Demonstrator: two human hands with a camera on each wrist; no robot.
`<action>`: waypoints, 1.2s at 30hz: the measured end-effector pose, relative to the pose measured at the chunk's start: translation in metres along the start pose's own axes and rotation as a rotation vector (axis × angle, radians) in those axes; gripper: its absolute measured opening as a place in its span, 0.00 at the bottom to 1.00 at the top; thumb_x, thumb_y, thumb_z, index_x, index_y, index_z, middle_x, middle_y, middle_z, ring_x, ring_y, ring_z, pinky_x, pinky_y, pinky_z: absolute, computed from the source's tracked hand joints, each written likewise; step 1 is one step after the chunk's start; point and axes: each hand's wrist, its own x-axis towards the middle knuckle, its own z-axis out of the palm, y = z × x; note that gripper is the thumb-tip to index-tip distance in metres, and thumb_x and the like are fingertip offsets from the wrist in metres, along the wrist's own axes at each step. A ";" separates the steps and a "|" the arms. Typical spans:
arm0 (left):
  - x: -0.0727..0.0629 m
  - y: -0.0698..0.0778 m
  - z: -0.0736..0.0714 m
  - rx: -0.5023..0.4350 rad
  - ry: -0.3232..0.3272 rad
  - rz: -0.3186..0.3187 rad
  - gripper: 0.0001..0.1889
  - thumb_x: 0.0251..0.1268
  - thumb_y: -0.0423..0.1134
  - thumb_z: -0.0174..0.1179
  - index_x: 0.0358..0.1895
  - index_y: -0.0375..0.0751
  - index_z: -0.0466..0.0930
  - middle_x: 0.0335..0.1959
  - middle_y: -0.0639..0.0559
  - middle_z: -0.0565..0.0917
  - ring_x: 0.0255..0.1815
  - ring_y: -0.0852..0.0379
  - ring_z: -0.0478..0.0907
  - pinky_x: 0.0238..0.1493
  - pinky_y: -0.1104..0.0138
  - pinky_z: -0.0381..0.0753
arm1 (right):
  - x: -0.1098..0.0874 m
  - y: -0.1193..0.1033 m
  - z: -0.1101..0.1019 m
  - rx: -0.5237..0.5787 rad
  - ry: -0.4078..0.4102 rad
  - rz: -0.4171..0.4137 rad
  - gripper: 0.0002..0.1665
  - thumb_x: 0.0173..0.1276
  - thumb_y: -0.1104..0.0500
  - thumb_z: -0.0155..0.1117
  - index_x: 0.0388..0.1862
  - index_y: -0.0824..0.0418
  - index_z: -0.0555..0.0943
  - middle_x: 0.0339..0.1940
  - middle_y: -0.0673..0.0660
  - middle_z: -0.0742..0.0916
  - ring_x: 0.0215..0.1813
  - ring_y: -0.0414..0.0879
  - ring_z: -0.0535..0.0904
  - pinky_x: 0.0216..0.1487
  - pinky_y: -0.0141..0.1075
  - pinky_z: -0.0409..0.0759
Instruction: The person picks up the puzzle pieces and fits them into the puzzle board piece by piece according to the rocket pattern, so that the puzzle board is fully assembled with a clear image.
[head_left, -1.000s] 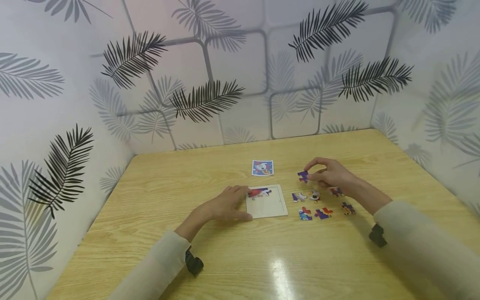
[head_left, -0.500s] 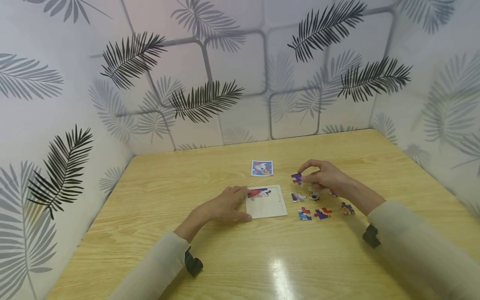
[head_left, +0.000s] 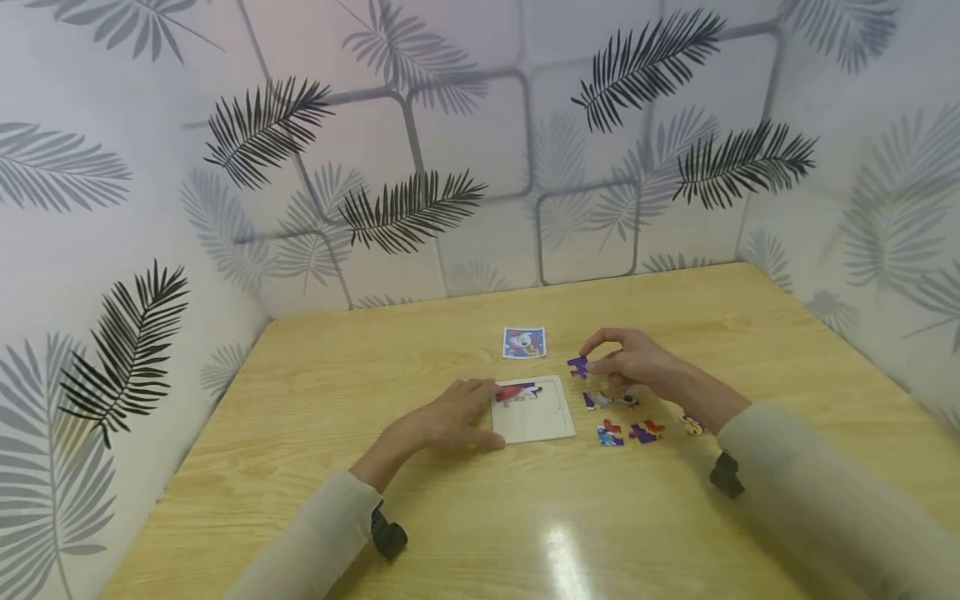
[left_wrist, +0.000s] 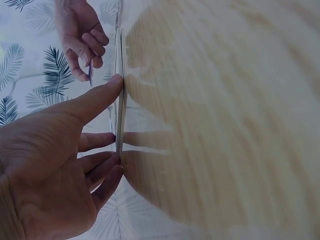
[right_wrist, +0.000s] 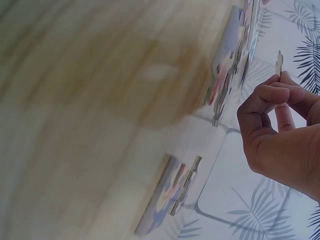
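Observation:
My right hand (head_left: 637, 362) pinches a purple jigsaw piece (head_left: 577, 367) between thumb and fingertips, above the table and just right of a white puzzle tray (head_left: 536, 423). In the right wrist view the jigsaw piece (right_wrist: 279, 61) sticks up edge-on from the fingertips. At the tray's left side lies my left hand (head_left: 457, 414), its thumb and extended fingers spread apart along the edge. The left wrist view shows those fingertips (left_wrist: 116, 172) touching the thin tray (left_wrist: 119, 110). Joined red, white and purple pieces (head_left: 517, 393) fill the tray's upper left.
Several loose jigsaw pieces (head_left: 609, 432) lie in rows right of the tray, some partly behind the right hand and forearm. A small picture card (head_left: 524, 342) with a cartoon dog lies behind the tray. A patterned wall (head_left: 480, 242) borders the table's back.
My right hand has moved left with the jigsaw piece, from over the loose pieces towards the tray. My left hand stays at the tray's edge. The head view has tilted slightly up.

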 end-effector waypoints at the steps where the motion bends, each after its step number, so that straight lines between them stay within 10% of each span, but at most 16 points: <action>1: 0.000 0.000 0.001 -0.001 -0.001 0.000 0.44 0.64 0.55 0.67 0.78 0.44 0.56 0.79 0.42 0.58 0.79 0.41 0.54 0.78 0.48 0.57 | 0.000 0.000 0.001 0.000 -0.001 -0.001 0.18 0.73 0.62 0.61 0.60 0.64 0.74 0.18 0.49 0.73 0.21 0.42 0.63 0.26 0.35 0.64; 36: 0.001 -0.002 0.002 0.009 -0.006 -0.010 0.44 0.64 0.58 0.65 0.78 0.46 0.55 0.80 0.44 0.58 0.79 0.42 0.54 0.78 0.49 0.57 | 0.014 -0.012 0.034 -0.057 -0.042 0.028 0.16 0.71 0.65 0.63 0.56 0.64 0.76 0.14 0.51 0.77 0.17 0.40 0.66 0.20 0.31 0.59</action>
